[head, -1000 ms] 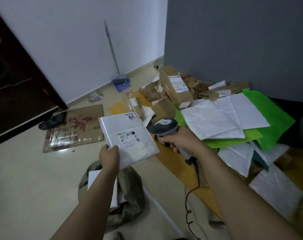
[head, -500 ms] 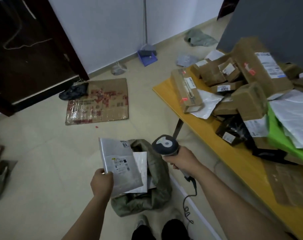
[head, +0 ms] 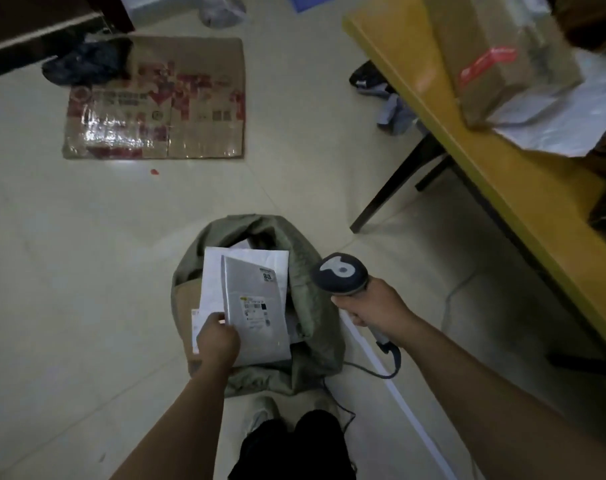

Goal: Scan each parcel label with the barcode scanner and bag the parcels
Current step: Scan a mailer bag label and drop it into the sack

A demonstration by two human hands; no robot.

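Green bag (head: 310,299): one; left hand (head: 217,339) holds one parcel (head: 260,327), right hand (head: 374,306) one scanner (head: 341,273).

A: What lies on the floor (head: 52,254) at eleven o'clock?

B: A flattened cardboard sheet (head: 156,98) with red print and glossy tape. A dark crumpled cloth (head: 83,62) touches its far left corner, by the dark door (head: 34,19).

A: Just below the sheet?

B: A small red speck (head: 154,172).

A: At two o'clock?

B: A yellow table (head: 502,188) on black legs (head: 395,181). Under its far end, at one o'clock, lie a dark shoe (head: 367,77) and a grey cloth (head: 396,112).

A: Twelve o'clock?

B: A crumpled plastic bag (head: 221,10) and something blue (head: 312,1), both cut off by the edge.

A: Five o'clock?

B: A thin white strip (head: 409,407) on the floor.
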